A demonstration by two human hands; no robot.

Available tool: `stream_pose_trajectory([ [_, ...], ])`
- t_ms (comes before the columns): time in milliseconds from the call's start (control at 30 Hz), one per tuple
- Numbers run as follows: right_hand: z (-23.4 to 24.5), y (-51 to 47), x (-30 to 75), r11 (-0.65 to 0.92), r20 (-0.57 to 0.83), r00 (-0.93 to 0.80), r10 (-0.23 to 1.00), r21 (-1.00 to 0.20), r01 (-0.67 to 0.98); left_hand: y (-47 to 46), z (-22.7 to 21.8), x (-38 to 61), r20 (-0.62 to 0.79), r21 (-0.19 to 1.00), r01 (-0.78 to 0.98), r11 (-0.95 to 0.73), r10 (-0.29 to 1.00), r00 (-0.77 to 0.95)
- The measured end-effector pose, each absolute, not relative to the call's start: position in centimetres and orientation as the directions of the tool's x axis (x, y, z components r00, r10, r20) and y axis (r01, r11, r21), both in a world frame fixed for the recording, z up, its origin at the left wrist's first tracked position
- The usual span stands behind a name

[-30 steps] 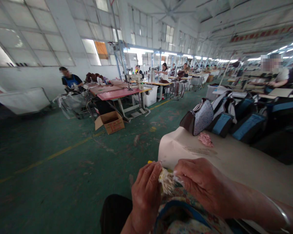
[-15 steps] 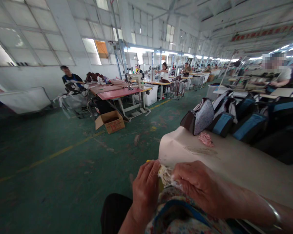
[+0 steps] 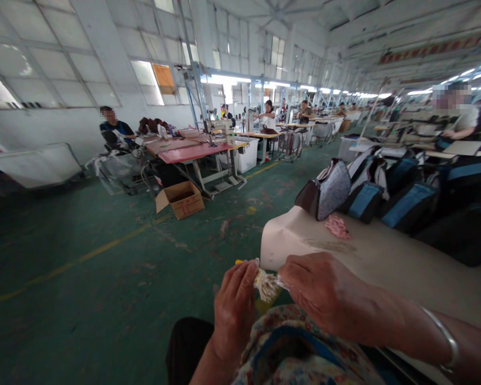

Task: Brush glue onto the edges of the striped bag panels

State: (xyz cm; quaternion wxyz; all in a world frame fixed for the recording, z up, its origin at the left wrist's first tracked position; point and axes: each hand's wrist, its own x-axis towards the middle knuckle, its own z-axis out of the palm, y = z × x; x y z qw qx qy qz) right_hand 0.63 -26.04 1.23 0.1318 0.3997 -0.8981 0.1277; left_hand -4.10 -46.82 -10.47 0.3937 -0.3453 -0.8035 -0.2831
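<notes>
In front of my lap, my left hand [image 3: 237, 305] is closed around a cream-coloured bundle of thin strands [image 3: 266, 286]. A small yellow bit [image 3: 239, 262] sticks out above its fingers. My right hand [image 3: 318, 283] is closed in a pinch at the bundle's right side, on a thin whitish piece [image 3: 282, 282] that looks like clear plastic film. The bundle's left end is hidden inside my left hand. Just below it, another yellow patch shows above my flower-patterned clothing [image 3: 296, 347]. Both hands are near the corner of a pale-covered table [image 3: 288, 235].
Several black and blue bags [image 3: 409, 203] and a grey patterned bag [image 3: 334, 190] stand on the table beside a pink scrap of cloth [image 3: 337, 226]. An open cardboard box [image 3: 180, 200] sits on the green floor near a red-topped sewing table [image 3: 192, 153]. Co-workers sit farther off.
Both hands have risen slightly, and the left has shifted a little left. The gap between them has widened, exposing more of the strands and the whitish piece.
</notes>
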Motion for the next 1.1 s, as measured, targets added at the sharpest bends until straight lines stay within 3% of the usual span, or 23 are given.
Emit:
stream_pose_trajectory([
  [300,1.1,-26.1,0.3,0.629,0.271,-0.601,-0.752,0.023,-0.777,-46.9,-10.8,-4.1,0.805,0.173,0.796,0.58,0.382,-0.453],
  [400,0.9,-26.0,0.2,0.631,0.254,-0.606,-0.754,0.023,-0.775,-46.9,-11.0,-4.1,0.795,0.183,0.8,0.571,0.393,-0.462],
  [500,0.4,-26.0,0.0,0.642,0.285,-0.637,-0.716,-0.091,-0.761,-46.9,-10.7,-4.0,0.792,0.211,0.802,0.558,0.383,-0.475],
  [633,-0.2,-26.0,-0.1,0.645,0.33,-0.731,-0.597,-0.345,-0.682,-46.7,-10.0,-3.8,0.789,0.248,0.808,0.535,0.373,-0.489],
  [733,-0.4,-26.2,0.1,0.63,0.337,-0.752,-0.567,-0.411,-0.659,-46.6,-10.0,-3.7,0.8,0.247,0.803,0.543,0.354,-0.485],
  [933,0.5,-26.4,1.0,0.679,0.323,-0.714,-0.621,-0.234,-0.696,-46.4,-10.4,-3.7,0.817,0.233,0.79,0.567,0.327,-0.475],
  [1100,0.8,-26.6,1.2,0.678,0.338,-0.686,-0.644,-0.163,-0.717,-46.3,-10.1,-3.6,0.827,0.221,0.788,0.575,0.317,-0.464],
])
